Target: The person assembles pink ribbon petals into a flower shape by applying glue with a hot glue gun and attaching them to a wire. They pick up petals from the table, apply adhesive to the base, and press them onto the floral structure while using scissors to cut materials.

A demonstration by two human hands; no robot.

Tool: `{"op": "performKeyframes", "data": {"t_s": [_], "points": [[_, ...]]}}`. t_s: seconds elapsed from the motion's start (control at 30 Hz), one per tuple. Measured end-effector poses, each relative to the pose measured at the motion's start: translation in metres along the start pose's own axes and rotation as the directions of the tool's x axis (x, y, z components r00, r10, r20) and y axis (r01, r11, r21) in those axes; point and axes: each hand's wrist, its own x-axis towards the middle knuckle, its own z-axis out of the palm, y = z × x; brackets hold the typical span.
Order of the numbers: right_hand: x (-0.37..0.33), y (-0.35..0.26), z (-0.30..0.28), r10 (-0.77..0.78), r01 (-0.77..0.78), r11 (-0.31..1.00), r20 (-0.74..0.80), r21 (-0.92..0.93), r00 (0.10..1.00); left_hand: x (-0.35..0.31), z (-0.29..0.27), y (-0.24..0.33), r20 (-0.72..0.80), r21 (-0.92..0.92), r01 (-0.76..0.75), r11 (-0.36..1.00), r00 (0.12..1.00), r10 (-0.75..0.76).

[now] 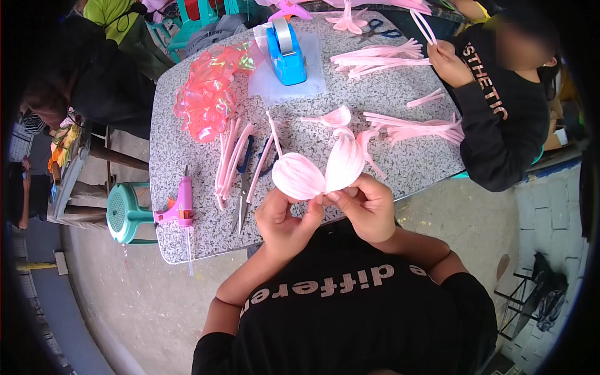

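Note:
My left hand (289,220) and my right hand (365,209) meet over the table's near edge, fingertips pinched together. Between them are two ribbed pink petals, seemingly made of fuzzy chenille stems. The left petal (299,177) is rounded and fans out above my left fingers. The right petal (344,164) stands up from my right fingertips. Their narrow ends meet at my fingers, and whether they are joined there is hidden. Just beyond lie a loose pink petal (334,117) and a curled pink piece (367,142).
Left on the speckled table (169,244) lie scissors (242,200), pink stems (226,165) and a pink glue gun (182,203). Farther back are shiny pink film (209,94) and a blue tape dispenser (287,59). A co-worker's hand (451,64) holds stems at right. A green stool (128,212) stands left.

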Motion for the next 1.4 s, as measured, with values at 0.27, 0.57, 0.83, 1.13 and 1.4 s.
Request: {"op": "performKeyframes", "data": {"t_s": [0.27,0.57,0.83,1.13,1.4], "points": [[-0.001,-0.009,0.004,0.048,-0.049,0.999,-0.033,-0.02,0.998,-0.005,0.003,0.008,-0.022,-0.121,0.119,0.986,0.992,-0.122],[-0.004,0.001,0.004,-0.015,0.01,0.998,-0.087,-0.062,0.996,-0.007,0.003,0.0,-0.054,-0.041,-0.022,0.999,0.998,0.02],[-0.009,0.01,0.0,-0.03,0.007,0.976,-0.105,-0.218,0.994,-0.017,0.004,-0.006,-0.104,-0.041,0.013,0.999,0.994,-0.017],[-0.013,0.008,-0.003,0.046,-0.051,0.968,-0.027,-0.245,0.999,-0.018,0.003,-0.005,-0.031,-0.042,0.016,0.999,0.999,-0.017],[-0.01,0.006,0.006,0.087,-0.098,0.993,-0.154,-0.061,0.984,-0.021,0.001,-0.013,0.022,-0.048,0.091,0.995,0.996,-0.09]]}}
